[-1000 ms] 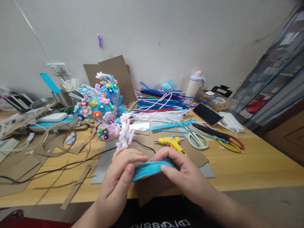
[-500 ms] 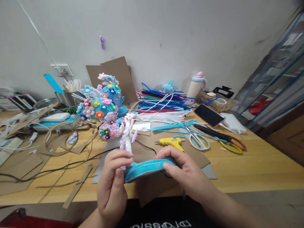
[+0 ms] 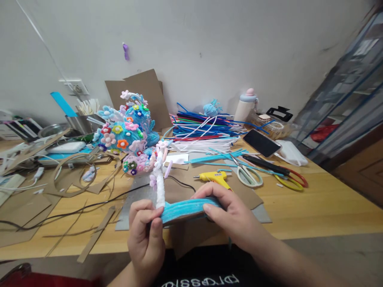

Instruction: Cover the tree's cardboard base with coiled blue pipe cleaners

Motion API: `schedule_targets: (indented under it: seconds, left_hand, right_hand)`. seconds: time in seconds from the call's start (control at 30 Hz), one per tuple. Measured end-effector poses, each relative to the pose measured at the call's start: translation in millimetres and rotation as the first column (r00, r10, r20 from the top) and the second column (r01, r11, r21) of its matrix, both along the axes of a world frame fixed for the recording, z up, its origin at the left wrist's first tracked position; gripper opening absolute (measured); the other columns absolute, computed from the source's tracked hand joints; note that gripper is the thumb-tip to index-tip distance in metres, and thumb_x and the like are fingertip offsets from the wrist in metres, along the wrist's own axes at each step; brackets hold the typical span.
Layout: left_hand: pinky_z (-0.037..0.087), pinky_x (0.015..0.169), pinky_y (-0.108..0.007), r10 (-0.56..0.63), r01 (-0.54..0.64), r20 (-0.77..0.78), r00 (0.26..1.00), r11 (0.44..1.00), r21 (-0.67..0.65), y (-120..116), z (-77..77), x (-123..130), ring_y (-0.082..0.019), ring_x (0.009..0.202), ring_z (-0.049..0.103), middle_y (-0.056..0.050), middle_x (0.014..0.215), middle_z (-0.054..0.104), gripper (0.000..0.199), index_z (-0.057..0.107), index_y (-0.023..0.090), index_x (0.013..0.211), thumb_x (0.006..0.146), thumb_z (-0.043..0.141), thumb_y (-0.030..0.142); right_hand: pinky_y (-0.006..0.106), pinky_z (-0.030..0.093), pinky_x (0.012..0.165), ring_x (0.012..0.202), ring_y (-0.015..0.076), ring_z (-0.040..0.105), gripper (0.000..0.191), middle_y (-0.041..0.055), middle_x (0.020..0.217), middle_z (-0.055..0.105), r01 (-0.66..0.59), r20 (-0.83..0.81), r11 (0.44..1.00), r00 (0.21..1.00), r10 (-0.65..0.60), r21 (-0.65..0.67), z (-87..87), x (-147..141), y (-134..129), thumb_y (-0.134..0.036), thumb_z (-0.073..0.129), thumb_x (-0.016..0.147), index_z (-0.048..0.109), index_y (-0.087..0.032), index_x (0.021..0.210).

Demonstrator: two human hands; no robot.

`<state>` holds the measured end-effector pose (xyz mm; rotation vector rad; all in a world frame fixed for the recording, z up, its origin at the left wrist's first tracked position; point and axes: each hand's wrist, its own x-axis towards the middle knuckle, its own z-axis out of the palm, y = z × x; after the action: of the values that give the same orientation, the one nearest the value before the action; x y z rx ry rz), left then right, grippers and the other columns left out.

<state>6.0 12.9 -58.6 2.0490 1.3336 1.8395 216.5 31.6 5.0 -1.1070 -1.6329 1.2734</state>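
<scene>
Both hands clamp a curved blue fuzzy-covered cardboard band (image 3: pixel 187 210) before the yellow glue gun (image 3: pixel 216 177): left hand (image 3: pixel 146 233) pinching the white flowered stem (image 3: pixel 159 175), right hand (image 3: pixel 231 217) steadying; decoration looks barely begun.

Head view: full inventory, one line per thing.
blue fuzzy strip: 1, light blue on cardboard, held over the near table edge
white stem: 1, white with pink blooms, upright at the strip's left end
flower ornament: 1, blue, multicoloured flowers, centre-left
glue gun: 1, yellow, centre
scissors: 1, pale handles, right of the glue gun
pipe cleaners: pile, mixed colours, back centre
phone: 1, black, right
bottle: 1, white, by the wall
table: 1, wood
left hand: pinches the strip's left end
right hand: grips its right end
</scene>
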Motion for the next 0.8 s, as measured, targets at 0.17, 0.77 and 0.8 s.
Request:
schedule_targets:
  seconds: [0.17, 0.77, 0.8]
  left_hand:
    - [0.043, 0.085, -0.038, -0.012, 0.012, -0.075, 0.997, 1.000, 0.002, -6, 22.6, -9, -0.022, 0.103, 0.050, -0.006, 0.108, 0.052, 0.021, 0.063, 0.024, 0.106, 0.093, 0.050, 0.016]
    - [0.055, 0.091, -0.033, -0.252, 0.335, -0.618, 0.745, 0.942, 0.020, 6, 55.6, -4, -0.020, 0.108, 0.061, -0.009, 0.117, 0.066, 0.040, 0.065, 0.020, 0.119, 0.086, 0.052, 0.002]
    - [0.055, 0.091, -0.033, -0.251, 0.333, -0.616, 0.746, 0.943, 0.019, 6, 54.6, -4, -0.020, 0.108, 0.061, -0.009, 0.117, 0.066, 0.040, 0.064, 0.020, 0.120, 0.086, 0.053, 0.001]
  right_hand:
    - [0.041, 0.044, 0.084, 0.093, 0.0239, 0.059, 0.015, 0.0049, 0.093, 0.065, -0.007, 0.003, 1.000, 1.000, 0.007, 0.016, 2.4, -2, -2, -0.026, 0.053, 0.083, 0.064, -0.022, 0.093]
    - [0.037, 0.047, 0.093, 0.103, 0.0217, 0.061, 0.020, 0.0036, 0.104, 0.067, -0.103, -0.162, 0.991, 0.980, 0.115, 0.081, -0.9, 5, -6, -0.027, 0.048, 0.093, 0.065, -0.024, 0.104]
    - [0.037, 0.046, 0.095, 0.107, 0.0220, 0.060, 0.023, 0.0036, 0.109, 0.067, -0.097, -0.173, 0.988, 0.978, 0.117, 0.120, -2.4, 6, -7, -0.027, 0.048, 0.094, 0.064, -0.025, 0.110]
